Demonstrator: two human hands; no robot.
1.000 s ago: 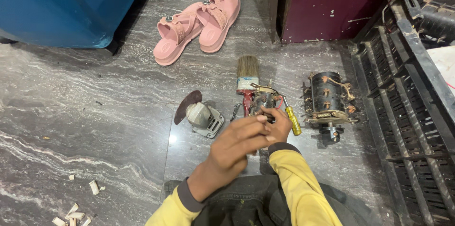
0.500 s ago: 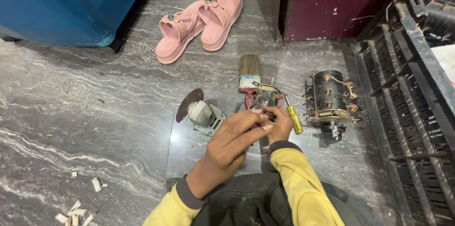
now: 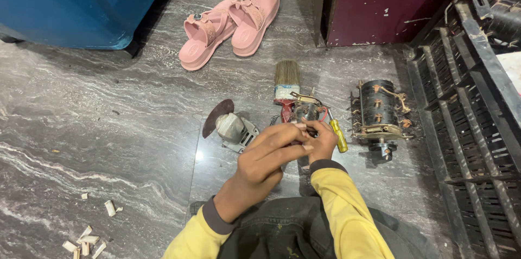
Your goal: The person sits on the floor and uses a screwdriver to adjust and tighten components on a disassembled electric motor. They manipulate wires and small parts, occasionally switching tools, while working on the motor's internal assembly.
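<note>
Grey marble floor (image 3: 108, 145) runs under everything, with a blue bin (image 3: 81, 4) and a maroon cabinet (image 3: 380, 4) behind, a black crate (image 3: 472, 128) at the right, and pink sandals (image 3: 230, 23) lying together. Both hands are pressed close over a small metal part (image 3: 304, 111) on the floor just before the knees; the left hand (image 3: 268, 156) lies over the right hand (image 3: 320, 140), fingers bunched at the part; whether either truly clamps it, I cannot tell. The part is greyish and round, with brass strips on top and a red wire beside it, mostly hidden by the fingers. A yellow-handled screwdriver (image 3: 339, 135) lies touching the right hand; a paintbrush (image 3: 286, 88) sits just behind; a grinder head (image 3: 230, 127) to the left; a wound motor core (image 3: 380, 112) to the right. Likely risks: the loose part may roll or slip on smooth stone under fingertip pressure; the thin brass strips could bend; the screwdriver could get knocked away.
</note>
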